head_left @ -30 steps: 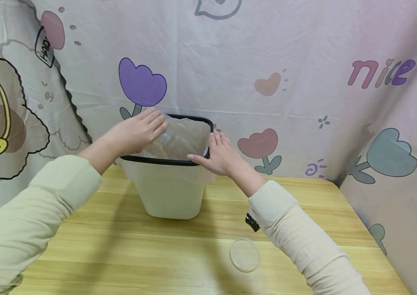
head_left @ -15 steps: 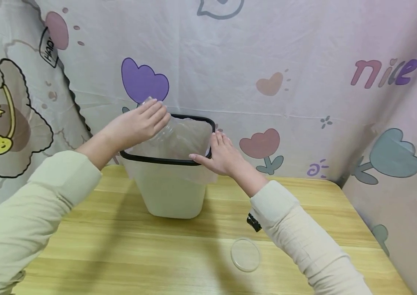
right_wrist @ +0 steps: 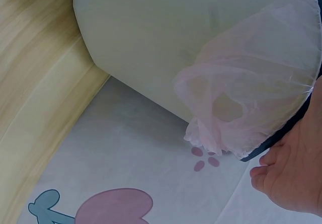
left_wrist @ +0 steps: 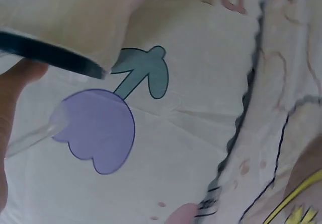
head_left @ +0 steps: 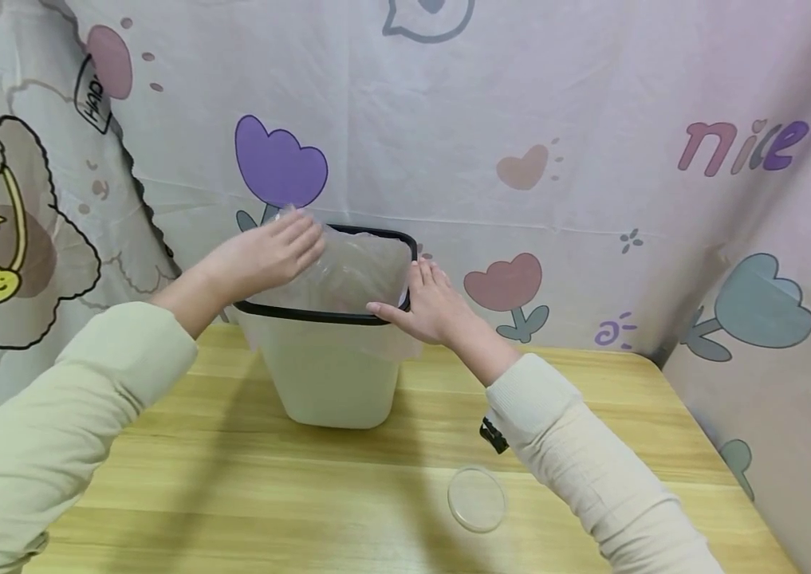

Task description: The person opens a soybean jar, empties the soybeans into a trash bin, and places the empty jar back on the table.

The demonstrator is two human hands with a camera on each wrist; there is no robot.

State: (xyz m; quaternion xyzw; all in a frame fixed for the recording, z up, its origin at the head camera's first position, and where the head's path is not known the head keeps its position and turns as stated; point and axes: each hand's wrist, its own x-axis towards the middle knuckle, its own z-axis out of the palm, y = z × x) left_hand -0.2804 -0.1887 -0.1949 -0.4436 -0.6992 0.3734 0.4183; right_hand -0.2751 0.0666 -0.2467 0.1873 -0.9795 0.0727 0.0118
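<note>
A cream bin (head_left: 336, 383) with a black rim (head_left: 312, 315) stands upright, lined with a thin translucent pinkish bag (head_left: 365, 263). Over its left side, my left hand (head_left: 261, 259) holds a clear plastic container (head_left: 289, 210), mostly hidden behind the fingers. Its transparent edge also shows in the left wrist view, beside that hand. My right hand (head_left: 434, 304) rests on the right front corner of the rim, fingers straight along the side and thumb over the front edge. In the right wrist view, the bag's loose folds (right_wrist: 216, 98) hang outside the bin near that hand.
A clear round lid (head_left: 476, 500) lies flat on the wooden table (head_left: 319, 510), front right of the bin. A small black object (head_left: 494, 435) shows beside the right sleeve. Printed cloth (head_left: 434, 143) hangs behind and at both sides.
My left hand and the clear container rose a little above the bin, then came back down. The right hand has stayed on the rim.
</note>
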